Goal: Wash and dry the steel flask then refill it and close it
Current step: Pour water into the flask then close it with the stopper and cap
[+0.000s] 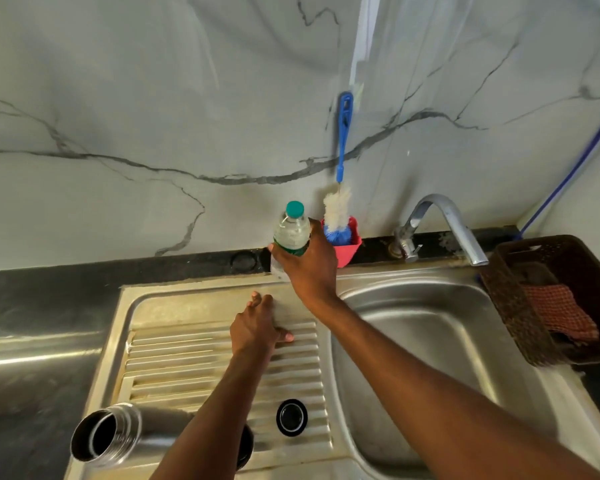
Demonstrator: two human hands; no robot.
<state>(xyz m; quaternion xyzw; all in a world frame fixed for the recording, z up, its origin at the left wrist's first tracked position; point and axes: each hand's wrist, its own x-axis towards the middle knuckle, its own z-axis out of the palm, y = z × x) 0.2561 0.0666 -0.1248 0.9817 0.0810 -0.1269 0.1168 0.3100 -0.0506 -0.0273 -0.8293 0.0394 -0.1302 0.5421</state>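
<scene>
Flask (118,433) is lying on its side at the near left corner of the sink's ribbed drainboard (174,355), its open mouth facing the camera and its body partly hidden behind the left forearm. A round black piece that looks like the flask's cap (291,417) is sitting apart from it on the same drainboard, so the flask is plainly not closed. No water is showing inside the dark mouth, and on its side it could hardly be holding any, so refilling is not done. Whether washing and drying are finished cannot be told from here.

The right hand (309,268) is reaching to the back edge of the sink, its grip curled round a clear plastic water bottle (291,230) with a green cap, upright and containing water. This is looking like the start of the refill step. The left hand (257,323) is resting flat on the drainboard with fingers extended, holding nothing.

Just beside the bottle, a bottle brush (338,209) is standing in a red holder (349,249) against the marble wall. The tap (444,220) is showing no stream over the basin (423,327). A brown basket (520,306) with a checked cloth (558,310) is sitting at the right, on the dark bench (32,292).

Left to do, judging by this: stand the flask up, pour, and screw the cap on.
</scene>
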